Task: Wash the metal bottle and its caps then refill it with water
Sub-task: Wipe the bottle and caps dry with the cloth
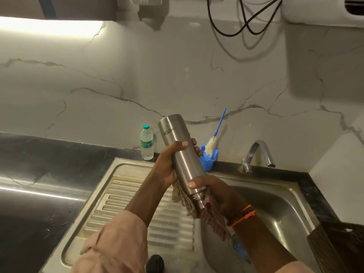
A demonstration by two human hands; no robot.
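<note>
Dark stone worktop running along a veined marble wall, with a stainless sink set into it: a ribbed draining board on the left, a basin on the right, and a curved tap at the back edge of the basin. Metal bottle held in the air over the junction of draining board and basin, inverted and tilted, its flat base uppermost and toward the wall, its narrow threaded neck pointing down toward the viewer; the body is a plain brushed-steel cylinder, uncapped, with a small lettered mark near the base that reads upside down. Left hand, in a pale sleeve, grasps the middle of the bottle, its grip closed with fingers wrapped round the far side and thumb across the near side. Right hand, with an orange thread band at the wrist, grips the neck end through a checked cloth, thumb pressed on the steel shoulder; the cloth hangs below the mouth. At the back edge of the worktop, behind the draining board, stands a clear plastic water bottle with a green cap; just right of it, a blue holder carries a bottle brush with a blue handle leaning on the wall. A dark round object, unidentifiable, lies at the near edge of the draining board.
</note>
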